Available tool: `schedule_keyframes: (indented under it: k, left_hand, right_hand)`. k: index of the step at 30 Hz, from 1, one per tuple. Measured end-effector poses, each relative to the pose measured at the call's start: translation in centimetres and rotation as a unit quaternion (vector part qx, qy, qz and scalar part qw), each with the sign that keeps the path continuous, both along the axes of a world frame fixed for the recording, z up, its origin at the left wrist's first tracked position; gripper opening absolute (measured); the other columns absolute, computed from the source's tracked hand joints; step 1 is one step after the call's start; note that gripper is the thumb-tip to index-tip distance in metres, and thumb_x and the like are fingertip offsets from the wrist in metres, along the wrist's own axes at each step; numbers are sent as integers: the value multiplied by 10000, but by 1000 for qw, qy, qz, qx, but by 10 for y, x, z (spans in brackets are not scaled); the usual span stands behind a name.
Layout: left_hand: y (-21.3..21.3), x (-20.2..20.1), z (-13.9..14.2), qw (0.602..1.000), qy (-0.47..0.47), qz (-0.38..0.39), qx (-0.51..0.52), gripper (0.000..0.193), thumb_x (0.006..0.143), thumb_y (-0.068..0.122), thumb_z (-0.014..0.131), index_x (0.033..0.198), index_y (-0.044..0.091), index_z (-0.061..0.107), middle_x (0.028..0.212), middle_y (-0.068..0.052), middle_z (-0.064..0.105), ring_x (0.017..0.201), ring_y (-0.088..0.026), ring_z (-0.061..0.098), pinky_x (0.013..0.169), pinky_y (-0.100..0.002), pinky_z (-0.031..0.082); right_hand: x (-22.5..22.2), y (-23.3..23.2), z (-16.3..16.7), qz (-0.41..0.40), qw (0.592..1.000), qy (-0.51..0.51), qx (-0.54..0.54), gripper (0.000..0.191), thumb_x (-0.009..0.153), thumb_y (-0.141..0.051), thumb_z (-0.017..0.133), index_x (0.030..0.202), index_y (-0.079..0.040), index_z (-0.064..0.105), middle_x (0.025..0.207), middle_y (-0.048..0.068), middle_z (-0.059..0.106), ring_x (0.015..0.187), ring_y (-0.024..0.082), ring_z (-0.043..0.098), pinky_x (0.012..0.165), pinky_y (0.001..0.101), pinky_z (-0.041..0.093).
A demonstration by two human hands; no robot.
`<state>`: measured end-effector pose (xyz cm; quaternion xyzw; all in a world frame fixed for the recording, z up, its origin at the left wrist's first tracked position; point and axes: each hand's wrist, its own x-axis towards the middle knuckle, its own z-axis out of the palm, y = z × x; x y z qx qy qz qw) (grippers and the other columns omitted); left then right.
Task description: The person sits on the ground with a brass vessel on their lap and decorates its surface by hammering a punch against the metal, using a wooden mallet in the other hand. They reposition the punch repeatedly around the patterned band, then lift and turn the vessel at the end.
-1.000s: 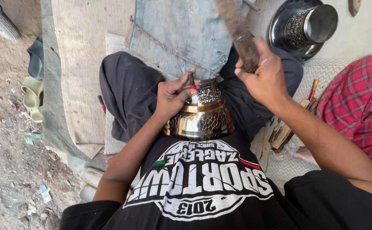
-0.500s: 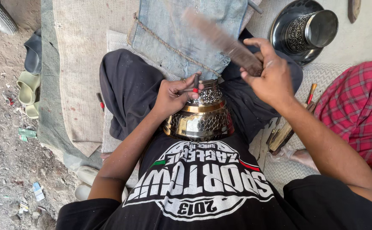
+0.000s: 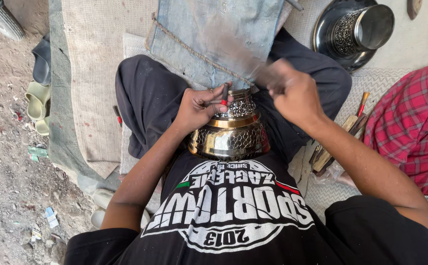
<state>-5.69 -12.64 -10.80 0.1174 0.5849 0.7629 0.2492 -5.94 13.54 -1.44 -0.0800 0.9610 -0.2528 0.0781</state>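
**Chisel set on an engraved metal vessel**

At frame centre, the left hand point(image 3: 199, 105) pinches a small chisel point(image 3: 225, 93) against the patterned metal vessel point(image 3: 231, 130) in the lap. The right hand point(image 3: 292, 91), fisted, grips a motion-blurred mallet point(image 3: 233, 49) above.

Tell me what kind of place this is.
Probably an open-air metal-engraving workshop on the ground: an engraved metal vessel in the lap, a finished patterned cup on a tray, and hand tools on mats beside dirt.
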Motion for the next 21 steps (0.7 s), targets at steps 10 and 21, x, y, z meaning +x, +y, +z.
schedule_keyframes:
  k: [10, 21]
  left_hand:
    - [-1, -5, 0, 999, -26, -23, 19, 516, 887, -109, 730, 1376, -24, 588, 1212, -150, 742, 1097, -140, 719, 1011, -293, 596]
    - [-1, -9, 0, 999, -6, -33, 17, 498, 909, -141, 702, 1380, -9, 609, 1209, -147, 754, 1105, -141, 727, 1016, -298, 601]
  right_hand:
    - [-1, 0, -2, -120, 965, -119, -202, 368, 847, 16, 685, 1184, -119, 627, 902, 47, 742, 853, 210, 740, 758, 388, 572]
    - [4, -2, -1, -88, 989, -89, -83, 393, 823, 17, 725, 1187, -126, 689, 938, 75, 776, 817, 200, 731, 713, 352, 548]
